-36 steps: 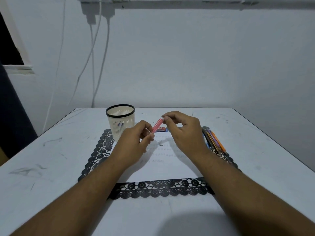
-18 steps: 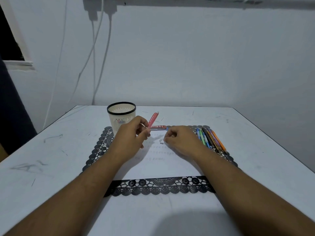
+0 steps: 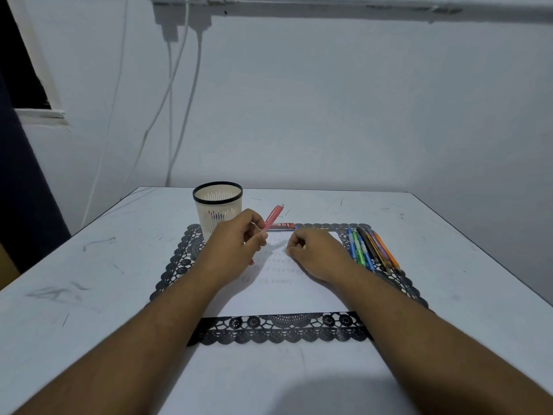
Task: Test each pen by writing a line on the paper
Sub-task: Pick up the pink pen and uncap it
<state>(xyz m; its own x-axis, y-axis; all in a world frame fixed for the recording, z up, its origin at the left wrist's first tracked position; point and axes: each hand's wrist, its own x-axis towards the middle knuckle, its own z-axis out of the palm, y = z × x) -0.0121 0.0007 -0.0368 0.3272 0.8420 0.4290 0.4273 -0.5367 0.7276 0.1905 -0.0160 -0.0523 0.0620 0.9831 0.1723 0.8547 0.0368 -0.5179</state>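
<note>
The red pen [image 3: 273, 216] is up off the paper [image 3: 287, 292], tilted with its far end pointing up and away, and the left hand [image 3: 236, 244] has its grip clenched around the pen's lower part, fingers curled over the barrel. The right hand [image 3: 314, 254] rests on the paper just beside it, fingers curled in toward the thumb; whether that grip pinches something small cannot be told. The paper carries faint rows of writing between and below the two hands. It lies on a black lace mat [image 3: 278, 327]. Along the mat's right edge a row of colored pens [image 3: 371, 250] lies side by side, near the right wrist. At the mat's far edge lies a small red box [image 3: 281, 226]. A slotted cup [image 3: 217, 208] with a black rim stands at the mat's far left corner on the white bench [image 3: 89, 280].
</note>
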